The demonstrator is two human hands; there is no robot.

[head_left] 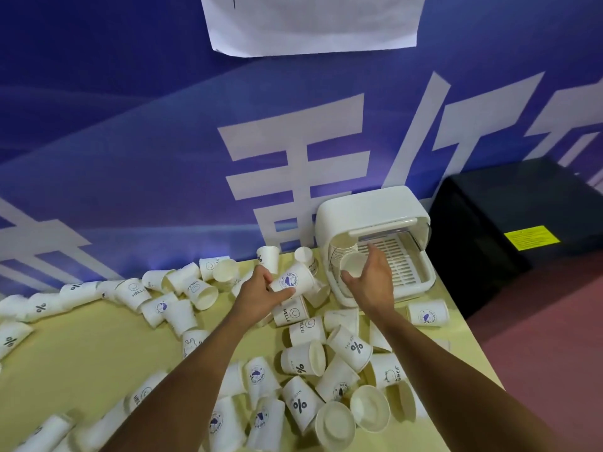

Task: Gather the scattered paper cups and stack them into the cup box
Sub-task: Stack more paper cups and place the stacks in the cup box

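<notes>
**A:** What's in each grip?

**B:** The left hand (pixel 261 293) has its grip curled round a printed cup (pixel 291 279), held just above the pile. The right hand (pixel 370 280) grips a plain cup (pixel 352 264), mouth towards us, at the open front of the cup box (pixel 368 210).

**A:** Anything inside the box?

**B:** A short stack (pixel 339 251) seems to stand at its left side, just behind the plain cup. The slatted tray (pixel 396 261) shows beside it.

**A:** So how far along?

**B:** Early, I'd judge. Dozens of loose cups (pixel 301 358) lie tipped or upturned across the table (pixel 81 347), from the near edge to the blue wall (pixel 130 141). Nearly all the gathering is left to do.
</notes>
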